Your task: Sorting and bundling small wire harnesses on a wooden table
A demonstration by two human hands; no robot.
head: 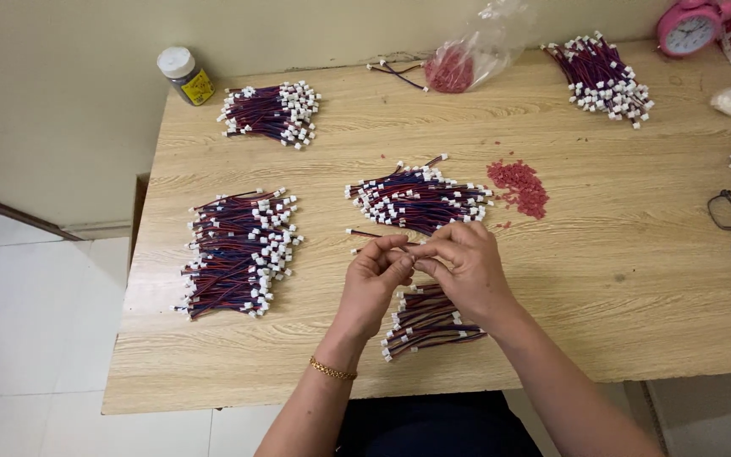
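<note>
My left hand [376,272] and right hand [464,264] pinch one short wire lead [374,234] together, fingers closed on it above the bench [602,279]. Small done bundle [429,323] under my wrists; bigger pile [419,198] just beyond looks left.

Home piecework table [636,279], wire bundles [239,250]

thin red-blue wire [382,236], pinched, above table centre
</note>
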